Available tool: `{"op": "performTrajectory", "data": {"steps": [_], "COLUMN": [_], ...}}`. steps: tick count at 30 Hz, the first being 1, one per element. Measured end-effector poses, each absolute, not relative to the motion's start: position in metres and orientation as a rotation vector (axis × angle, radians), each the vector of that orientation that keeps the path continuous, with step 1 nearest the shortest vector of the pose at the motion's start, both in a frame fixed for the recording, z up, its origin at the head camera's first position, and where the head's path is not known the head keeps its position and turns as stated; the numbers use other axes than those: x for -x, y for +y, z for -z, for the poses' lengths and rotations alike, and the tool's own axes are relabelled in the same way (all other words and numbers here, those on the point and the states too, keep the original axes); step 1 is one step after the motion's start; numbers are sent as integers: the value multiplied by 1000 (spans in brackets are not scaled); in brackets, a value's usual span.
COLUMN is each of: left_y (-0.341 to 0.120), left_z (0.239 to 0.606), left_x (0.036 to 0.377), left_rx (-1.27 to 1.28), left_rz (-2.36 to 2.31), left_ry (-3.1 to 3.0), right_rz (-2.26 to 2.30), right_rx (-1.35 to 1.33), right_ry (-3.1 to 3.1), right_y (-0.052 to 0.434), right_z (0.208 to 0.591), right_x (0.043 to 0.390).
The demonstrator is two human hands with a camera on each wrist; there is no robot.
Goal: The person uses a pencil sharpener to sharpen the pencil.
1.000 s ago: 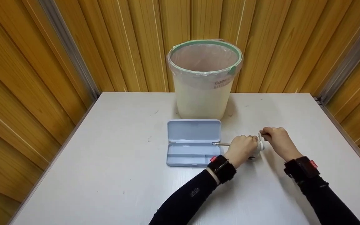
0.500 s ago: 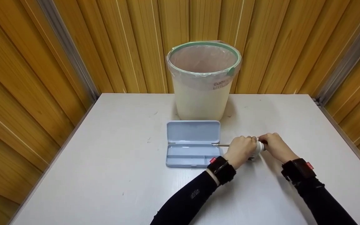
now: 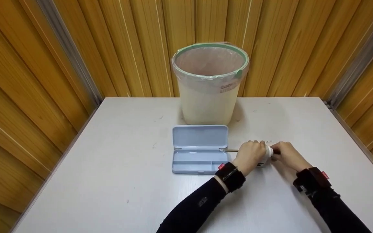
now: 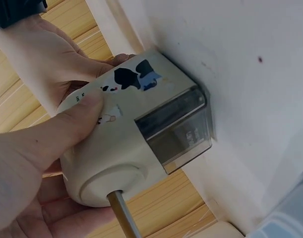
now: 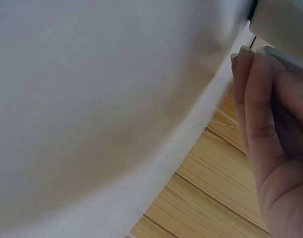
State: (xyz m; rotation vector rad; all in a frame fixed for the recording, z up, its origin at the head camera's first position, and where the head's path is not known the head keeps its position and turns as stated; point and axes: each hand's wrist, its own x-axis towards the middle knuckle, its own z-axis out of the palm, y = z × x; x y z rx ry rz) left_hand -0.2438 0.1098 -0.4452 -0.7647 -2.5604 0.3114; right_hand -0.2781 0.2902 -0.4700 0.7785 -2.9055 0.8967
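Observation:
A cream pencil sharpener (image 4: 124,124), with cow stickers and a clear shavings drawer, sits on the table. My left hand (image 3: 250,155) grips its body, the thumb lying across the stickered side. From its front hole sticks out a pencil (image 4: 124,215), whose far end reaches over the edge of the light blue pencil case (image 3: 200,154). At the sharpener's back, my right hand (image 3: 287,156) has its fingers curled round the crank handle, which is mostly hidden by the hand. In the right wrist view, the fingertips (image 5: 258,62) bunch together beside a pale part.
The pencil case lies open left of the sharpener, its lid leaning back. Behind it stands a cream bin (image 3: 209,103) with a green rim and a clear liner. Wood-patterned walls (image 3: 141,48) enclose the white table (image 3: 108,168).
My right hand has swung from above the sharpener's back down to a lower position, turning the crank. The left hand and the sharpener stay put.

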Motion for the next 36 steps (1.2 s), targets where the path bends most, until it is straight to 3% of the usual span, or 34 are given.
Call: {"op": "performTrajectory", "data": {"steps": [24,36], "left_y": [114,118], "left_z": [445,443], "left_x": [243,241], "left_rx": [698,730], "left_rz": [-260,-269], "left_ry": [-2583,-2604], "right_rz": [-1104,-967], "right_rx": [-961,-935], "right_ry": [-2946,-2842], "right_y": [298,297], "right_z": [461,452], "right_x": [249,229]}}
